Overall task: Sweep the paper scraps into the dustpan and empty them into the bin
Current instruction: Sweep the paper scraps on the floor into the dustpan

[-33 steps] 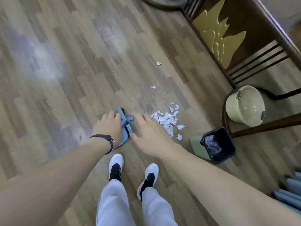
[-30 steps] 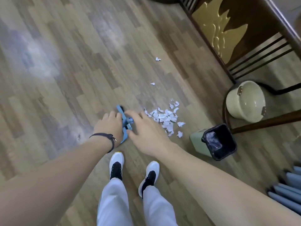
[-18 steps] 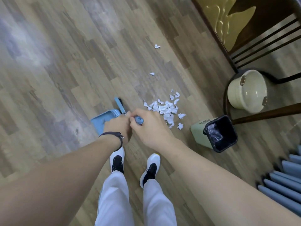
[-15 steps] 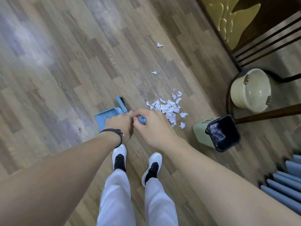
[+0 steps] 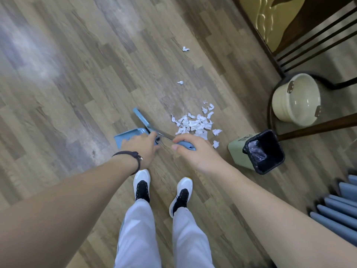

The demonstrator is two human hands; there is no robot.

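Note:
A pile of white paper scraps [image 5: 195, 123] lies on the wooden floor, with two stray scraps [image 5: 180, 82] farther off. My left hand [image 5: 140, 147] grips the handle of a blue dustpan [image 5: 126, 136] that rests on the floor left of the pile. My right hand [image 5: 190, 151] holds the blue grip of a broom [image 5: 142, 118]; its thin metal shaft runs up-left to the blue head, which stands beyond the dustpan. A pale green bin [image 5: 257, 151] with a black liner stands right of the pile.
A cream bucket [image 5: 295, 99] sits under dark wooden furniture [image 5: 309, 39] at the right. Blue-grey ribbed objects [image 5: 340, 206] lie at the lower right. My two white shoes [image 5: 162, 188] stand just behind the hands.
Both hands took hold of the dustpan and broom and then drew apart: the broom handle has come away from the dustpan and moved right with my right hand.

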